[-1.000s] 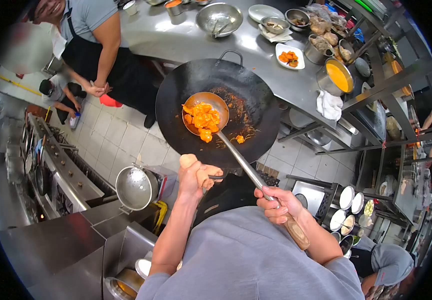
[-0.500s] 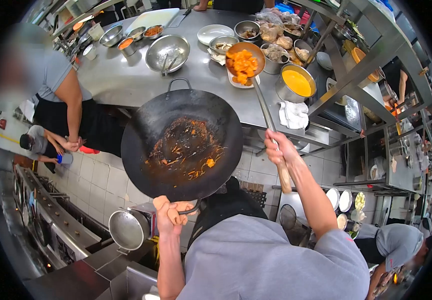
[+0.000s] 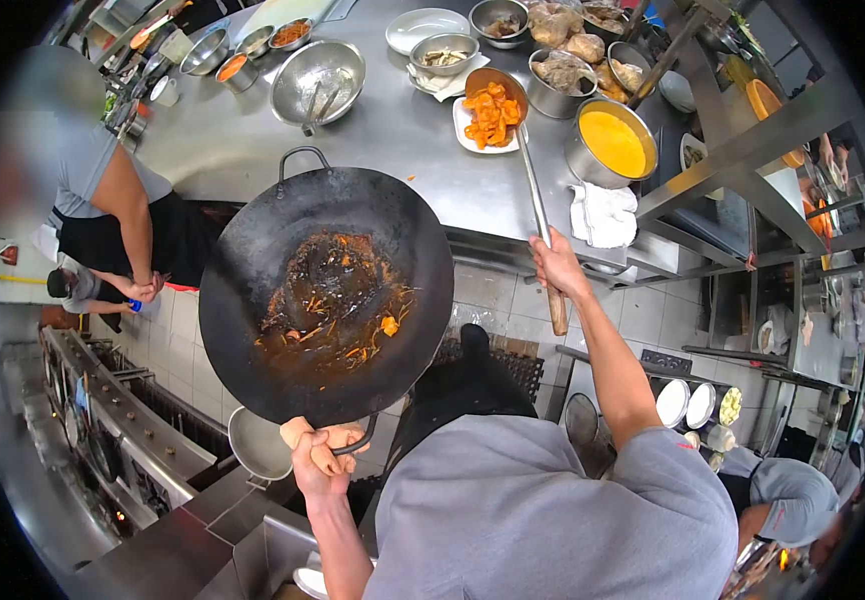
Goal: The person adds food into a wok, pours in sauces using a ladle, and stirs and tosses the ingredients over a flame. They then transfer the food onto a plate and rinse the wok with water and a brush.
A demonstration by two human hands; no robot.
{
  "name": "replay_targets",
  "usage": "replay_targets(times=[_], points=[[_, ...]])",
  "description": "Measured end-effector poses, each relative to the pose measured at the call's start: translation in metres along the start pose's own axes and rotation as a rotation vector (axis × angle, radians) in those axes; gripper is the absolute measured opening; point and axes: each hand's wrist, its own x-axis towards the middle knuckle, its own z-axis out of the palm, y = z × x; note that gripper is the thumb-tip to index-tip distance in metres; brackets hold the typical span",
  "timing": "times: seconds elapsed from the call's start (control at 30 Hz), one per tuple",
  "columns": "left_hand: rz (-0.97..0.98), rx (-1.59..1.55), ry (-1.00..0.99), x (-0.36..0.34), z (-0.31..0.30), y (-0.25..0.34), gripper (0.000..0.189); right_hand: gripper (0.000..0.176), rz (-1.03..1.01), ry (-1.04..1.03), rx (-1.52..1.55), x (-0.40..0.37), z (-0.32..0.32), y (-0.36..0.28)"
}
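Note:
My left hand (image 3: 319, 456) is wrapped, with a tan cloth, round the near loop handle of a big black wok (image 3: 233, 290). Dark oily residue and a few orange bits lie in the wok's bottom. My right hand (image 3: 559, 264) grips the wooden-ended handle of a long ladle (image 3: 535, 190). The ladle's bowl is tipped over a white plate (image 3: 466, 118) on the steel counter. Orange food pieces (image 3: 494, 114) lie at the bowl's lip and on the plate; the bowl partly hides where they meet.
A pot of yellow liquid (image 3: 613, 142) and a white cloth (image 3: 604, 214) are right of the plate. Left of it on the counter (image 3: 393, 190) is a metal colander (image 3: 319, 82). A person (image 3: 118, 190) stands at the left; another (image 3: 793, 495) bends at the lower right. A strainer (image 3: 258, 440) sits below the wok.
The wok has shifted left and slightly down in view. The ladle's bowl has tipped lower over the plate, and more orange food shows on the plate.

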Motion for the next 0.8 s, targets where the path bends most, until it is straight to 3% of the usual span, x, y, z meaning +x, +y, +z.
replay_targets(times=[0.23, 0.3, 0.37, 0.47, 0.57, 0.6, 0.8], points=[[0.058, -0.048, 0.102, -0.002, -0.001, -0.004, 0.029, 0.023, -0.111, 0.148, -0.444, -0.006, -0.021, -0.007], [0.021, -0.045, 0.045, 0.002, -0.014, -0.003, 0.029, 0.028, -0.14, 0.171, -0.55, -0.002, -0.028, -0.006], [-0.018, -0.041, -0.011, 0.001, -0.014, -0.002, 0.029, 0.03, -0.342, 0.246, -0.678, 0.001, -0.03, -0.003], [0.056, -0.022, 0.13, 0.002, -0.007, -0.008, 0.031, 0.03, -0.259, 0.233, -0.71, -0.009, -0.033, -0.02], [0.042, 0.011, 0.139, 0.004, -0.015, -0.009, 0.031, 0.029, -0.261, 0.231, -0.748, -0.011, -0.036, -0.022], [0.128, -0.017, 0.237, 0.005, -0.01, -0.016, 0.029, 0.029, -0.261, 0.22, -0.76, -0.01, -0.04, -0.022], [0.056, 0.024, 0.137, 0.002, -0.015, -0.011, 0.024, 0.025, -0.359, 0.263, -0.803, -0.012, -0.05, -0.029]])
